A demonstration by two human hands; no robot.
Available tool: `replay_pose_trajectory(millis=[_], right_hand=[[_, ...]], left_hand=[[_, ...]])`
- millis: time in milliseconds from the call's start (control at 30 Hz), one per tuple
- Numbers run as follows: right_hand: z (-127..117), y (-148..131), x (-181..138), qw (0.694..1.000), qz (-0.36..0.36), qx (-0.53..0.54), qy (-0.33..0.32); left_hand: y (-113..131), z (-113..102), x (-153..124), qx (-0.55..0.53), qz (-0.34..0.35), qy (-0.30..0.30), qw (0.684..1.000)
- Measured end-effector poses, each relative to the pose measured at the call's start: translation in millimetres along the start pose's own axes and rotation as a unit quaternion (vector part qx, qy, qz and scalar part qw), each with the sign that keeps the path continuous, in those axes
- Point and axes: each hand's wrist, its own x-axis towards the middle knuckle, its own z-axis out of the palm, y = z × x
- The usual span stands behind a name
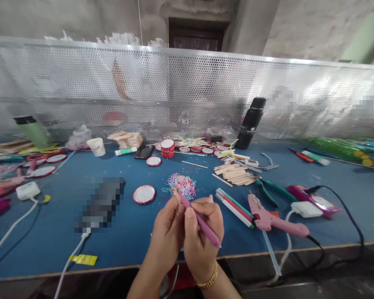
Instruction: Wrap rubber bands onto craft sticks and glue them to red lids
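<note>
My right hand [204, 232] is closed around a purple pen [204, 228], whose upper end slants up toward my left fingertips. My left hand [166, 232] is closed against it in a pinch. A small pale tip, like the end of a wooden stick [176, 196], shows at the left fingers; most of it is hidden. Both hands are held together above the front of the blue table. Just beyond them lies a heap of coloured rubber bands [181, 183]. A round red-rimmed white disc [144, 194] lies to the left of the heap.
To the right lie wooden sticks [237, 173], markers [235, 207], a pink glue gun [274, 220] and green-handled pliers [272, 189]. A phone [104, 201] on a cable is at left. A black bottle [252, 124] stands before the perforated metal screen [202, 83].
</note>
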Motion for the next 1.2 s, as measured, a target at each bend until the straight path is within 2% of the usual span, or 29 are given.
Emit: replay_pose_trajectory(millis=[267,467,700,867,1200], right_hand=[[1.5,0.4,1.3,1.000,0.018,0.011,0.016],[-2.1,-1.8,2.5,0.999,-0.006,0.024,0.023],[-5.7,0.9,-1.3,0.996,0.020,0.082,-0.037],[-3.7,2.1,-4.6,0.997,0.057,0.041,0.013],[-0.3,2.2,-1.5,0.999,0.016,0.041,-0.008]], left_hand=[[-1.6,-0.2,1.5,0.001,0.004,0.008,1.000],[-6.0,0.1,1.6,-0.040,-0.012,0.017,0.999],[-2.1,2.8,2.3,-0.079,-0.012,0.007,0.997],[-1.5,1.6,2.8,-0.060,-0.010,0.008,0.998],[-3.0,1.0,-0.2,-0.053,-0.015,0.002,0.999]])
